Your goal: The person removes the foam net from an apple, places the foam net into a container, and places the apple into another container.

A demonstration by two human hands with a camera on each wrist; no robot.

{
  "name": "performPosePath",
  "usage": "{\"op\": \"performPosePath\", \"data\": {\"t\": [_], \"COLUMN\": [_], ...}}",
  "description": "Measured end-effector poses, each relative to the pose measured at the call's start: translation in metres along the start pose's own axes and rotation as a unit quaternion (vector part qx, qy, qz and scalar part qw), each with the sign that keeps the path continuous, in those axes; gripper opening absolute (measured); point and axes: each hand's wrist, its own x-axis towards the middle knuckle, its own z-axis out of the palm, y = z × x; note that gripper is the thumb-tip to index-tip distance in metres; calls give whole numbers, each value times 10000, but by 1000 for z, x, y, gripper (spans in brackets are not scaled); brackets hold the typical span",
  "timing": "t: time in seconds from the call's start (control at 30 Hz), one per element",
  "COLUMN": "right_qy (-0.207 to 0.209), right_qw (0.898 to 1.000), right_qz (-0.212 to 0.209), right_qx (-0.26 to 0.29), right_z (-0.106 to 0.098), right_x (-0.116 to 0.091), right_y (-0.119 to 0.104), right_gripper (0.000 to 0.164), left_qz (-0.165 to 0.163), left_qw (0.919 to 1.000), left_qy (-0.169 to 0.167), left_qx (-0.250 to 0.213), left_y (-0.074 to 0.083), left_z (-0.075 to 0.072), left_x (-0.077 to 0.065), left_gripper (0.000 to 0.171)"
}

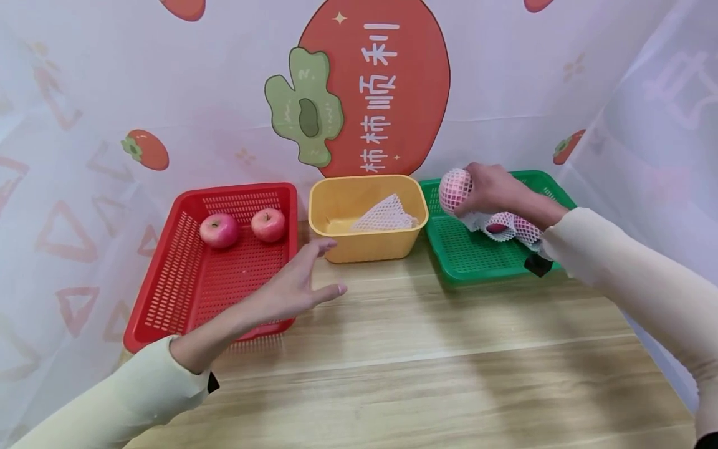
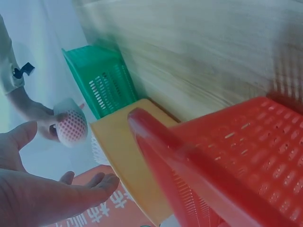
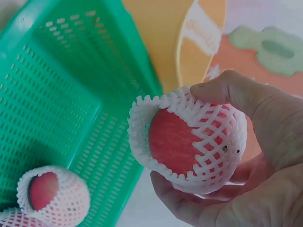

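Observation:
An apple in a white foam net is gripped by my right hand, thumb on one side and fingers on the other, above the left part of the green basket. In the right wrist view the net's end gapes and bare red skin shows. My left hand holds nothing; its thumb and fingers are spread, in front of the yellow bin and beside the red basket. Several netted apples lie in the green basket, partly hidden by my right arm.
Two bare apples sit at the back of the red basket. White foam nets lie in the yellow bin, which stands between the two baskets. Behind them hangs a printed cloth; the wooden table extends in front.

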Motion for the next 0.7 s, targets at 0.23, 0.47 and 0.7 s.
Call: {"op": "performPosePath", "data": {"t": [0.23,0.47,0.7], "right_qy": [213,239,203], "right_qw": [9990,9961,9888], "right_qz": [-387,-824,-1462], "right_qx": [-32,-193,-225], "right_z": [9,26,44], "right_x": [-25,-45,-66], "right_y": [-18,-31,-40], "right_gripper": [90,92,90], "left_qz": [34,322,340], "left_qw": [10000,9995,9994], "left_qy": [-18,1,-65], "left_qx": [-23,-12,18], "left_y": [2,2,1], "left_z": [5,12,22], "left_x": [-5,-10,-16], "left_gripper": [81,73,70]}}
